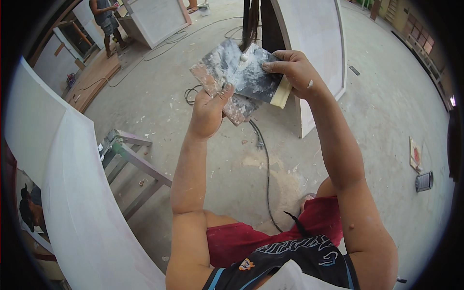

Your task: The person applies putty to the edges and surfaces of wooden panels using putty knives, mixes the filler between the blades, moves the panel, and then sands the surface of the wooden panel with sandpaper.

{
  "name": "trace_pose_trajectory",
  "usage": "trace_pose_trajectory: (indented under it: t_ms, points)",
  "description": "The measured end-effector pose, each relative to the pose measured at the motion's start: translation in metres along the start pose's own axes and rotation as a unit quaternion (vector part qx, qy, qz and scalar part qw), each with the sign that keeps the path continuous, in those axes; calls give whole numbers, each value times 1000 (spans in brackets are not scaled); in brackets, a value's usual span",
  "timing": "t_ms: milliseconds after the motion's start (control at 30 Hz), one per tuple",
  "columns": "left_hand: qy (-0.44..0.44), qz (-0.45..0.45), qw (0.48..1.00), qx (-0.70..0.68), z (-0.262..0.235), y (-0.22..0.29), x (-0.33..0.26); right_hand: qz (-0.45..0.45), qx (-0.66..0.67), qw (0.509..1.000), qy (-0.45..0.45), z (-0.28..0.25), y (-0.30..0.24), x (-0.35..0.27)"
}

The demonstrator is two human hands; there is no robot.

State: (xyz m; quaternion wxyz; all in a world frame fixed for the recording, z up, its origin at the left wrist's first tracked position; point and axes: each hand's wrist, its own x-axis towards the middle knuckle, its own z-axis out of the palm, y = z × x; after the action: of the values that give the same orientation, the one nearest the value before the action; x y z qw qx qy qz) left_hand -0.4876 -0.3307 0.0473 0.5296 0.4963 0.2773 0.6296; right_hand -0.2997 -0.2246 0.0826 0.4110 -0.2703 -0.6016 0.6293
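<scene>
My left hand (209,112) is closed around the lower edge of a flat, putty-smeared board (205,77), thumb on top. My right hand (296,72) pinches a dark flat putty spreader (263,84) with a pale yellow edge. White paste covers much of the spreader, which overlaps the board and hides its middle. A small white lump of putty (244,57) sits near the spreader's upper left corner. Both tools are held up in front of me, above the floor.
At left stands a large curved white panel (72,183) beside a wooden trestle (140,162). Another white panel (314,48) rises behind my right hand. A black cable (267,169) crosses the concrete floor. A can (424,181) lies at right. A person (107,24) stands far left.
</scene>
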Motion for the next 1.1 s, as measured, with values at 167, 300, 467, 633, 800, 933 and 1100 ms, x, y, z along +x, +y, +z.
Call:
trace_pose_trajectory:
  t_ms: [167,300,467,633,800,933,1100]
  points:
    - [-51,-30,975,215,10,-25,5,-57,76,995,16,-22,-15,-1]
    - [51,-2,997,-58,18,-27,21,-84,89,989,87,-42,-22,-25]
    - [87,38,995,-26,41,-35,26,41,127,991,7,-60,31,-39]
    - [71,-73,977,185,67,-44,28,56,155,986,14,-96,56,-28]
    - [5,-226,933,279,81,-50,41,63,231,969,65,-121,45,-32]
    - [-88,44,847,522,97,-96,42,-23,181,970,162,-145,35,-31]
    - [167,31,985,-16,81,-129,57,14,218,969,116,-143,48,-37]
